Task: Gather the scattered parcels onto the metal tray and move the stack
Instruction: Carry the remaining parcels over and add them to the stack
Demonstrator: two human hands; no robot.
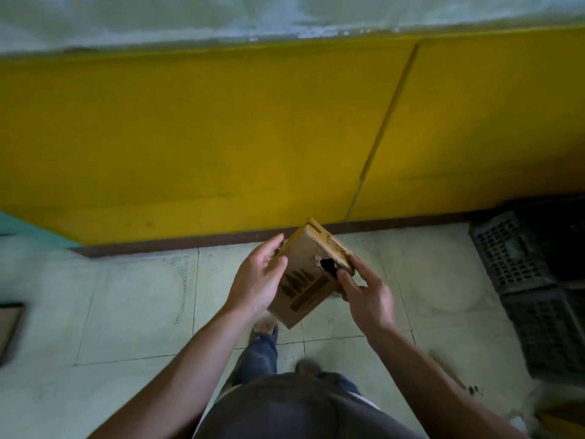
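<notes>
A small brown cardboard parcel [308, 274] with dark print and a torn hole near its top is held tilted in front of me, above the tiled floor. My left hand [258, 280] grips its left edge, thumb over the front face. My right hand [364, 296] holds its right side, fingers curled by the torn hole. No metal tray is in view.
A yellow wall [221, 137] runs across just ahead, with a dark skirting at its foot. Black plastic crates [531, 280] are stacked at the right. A flat brown object [8, 331] lies at the left edge. My feet stand on pale floor tiles [133, 305].
</notes>
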